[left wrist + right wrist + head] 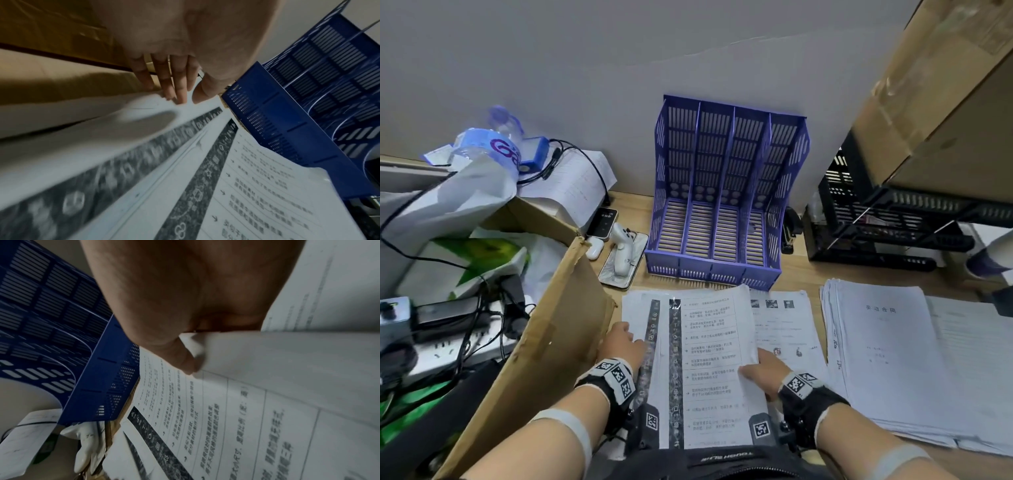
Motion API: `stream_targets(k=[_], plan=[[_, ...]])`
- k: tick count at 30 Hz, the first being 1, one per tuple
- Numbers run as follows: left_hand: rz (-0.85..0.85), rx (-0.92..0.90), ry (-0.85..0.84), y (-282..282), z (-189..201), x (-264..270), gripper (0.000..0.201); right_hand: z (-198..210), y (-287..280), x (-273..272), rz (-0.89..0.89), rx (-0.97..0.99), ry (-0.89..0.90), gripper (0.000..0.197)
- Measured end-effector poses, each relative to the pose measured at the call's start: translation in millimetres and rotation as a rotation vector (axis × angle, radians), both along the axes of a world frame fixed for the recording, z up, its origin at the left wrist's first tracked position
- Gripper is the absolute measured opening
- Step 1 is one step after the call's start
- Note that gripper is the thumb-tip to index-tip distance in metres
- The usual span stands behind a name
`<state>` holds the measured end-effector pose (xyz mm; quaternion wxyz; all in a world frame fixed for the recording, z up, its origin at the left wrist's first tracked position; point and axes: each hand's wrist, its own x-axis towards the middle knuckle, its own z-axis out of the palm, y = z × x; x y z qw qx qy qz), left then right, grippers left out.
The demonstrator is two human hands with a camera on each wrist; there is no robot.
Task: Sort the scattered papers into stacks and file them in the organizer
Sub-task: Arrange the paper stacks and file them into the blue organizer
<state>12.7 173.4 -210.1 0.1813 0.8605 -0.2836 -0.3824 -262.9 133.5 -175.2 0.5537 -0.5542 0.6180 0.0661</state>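
A printed sheet (709, 363) with a dark strip down its left side lies over a similar sheet at the desk's near edge, just in front of the purple four-slot organizer (726, 192). My right hand (767, 371) pinches this top sheet (236, 410) at its right edge, thumb on top, with the edge lifted and curled. My left hand (621, 342) rests with straight fingers (176, 87) on the left margin of the lower sheet (115, 146). The organizer (308, 104) slots hold no papers.
A thick white paper stack (893, 356) lies to the right, with another printed page (787, 329) between it and my sheets. A cardboard box flap (551, 342) stands close on the left. A phone and white gadget (619, 253) sit left of the organizer; a black rack (887, 219) stands right.
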Motion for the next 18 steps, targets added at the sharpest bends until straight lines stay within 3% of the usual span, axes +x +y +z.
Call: stream_targets(k=[3,6,9,10,14,16,18], plan=[[-0.039,-0.027,0.089,2,-1,-6,0.037,-19,3,-5,-0.094,0.029,0.046,0.063],[-0.174,-0.055,0.19,3,0,-17,0.006,-1,9,-2,-0.163,0.014,0.074,0.054],[-0.279,-0.098,0.317,2,9,-28,0.01,11,8,-5,-0.144,-0.041,-0.01,0.041],[-0.288,-0.095,0.351,0,11,-30,0.02,13,7,-7,-0.136,-0.049,-0.029,0.036],[-0.235,-0.18,0.484,-7,22,-36,0.025,15,4,-16,-0.284,-0.01,-0.156,0.018],[-0.137,-0.236,0.605,-10,31,-39,0.021,10,4,-20,-0.301,0.007,-0.174,0.025],[-0.05,-0.251,0.613,-16,32,-39,0.018,10,5,-18,-0.261,0.013,-0.149,0.04]])
